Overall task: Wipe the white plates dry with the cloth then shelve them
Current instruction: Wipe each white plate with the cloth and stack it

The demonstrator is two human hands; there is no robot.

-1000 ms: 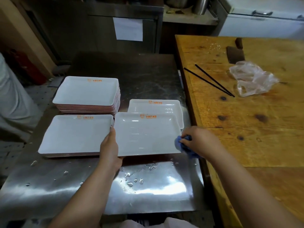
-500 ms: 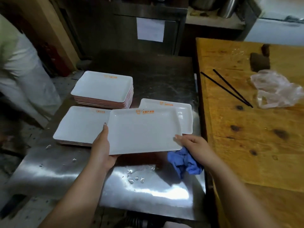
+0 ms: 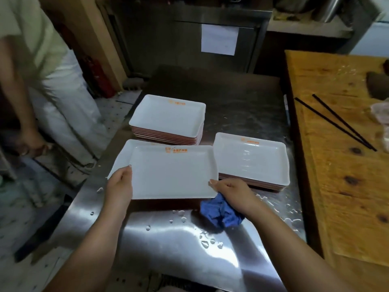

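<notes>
Now both hands hold the plate (image 3: 171, 171) over the left pile (image 3: 123, 154): left hand (image 3: 120, 184) pinches one edge, right hand (image 3: 232, 191) pinches the other plus the cloth (image 3: 220, 211). Lower it flat and square.

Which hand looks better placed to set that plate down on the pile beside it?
Probably the left hand: it grips the plate on the edge toward the left pile and holds nothing else. The right hand also holds the blue cloth.

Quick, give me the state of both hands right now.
Left hand: grips the left edge of the white plate.
Right hand: pinches the plate's right corner, with the blue cloth bunched under the palm.
</notes>
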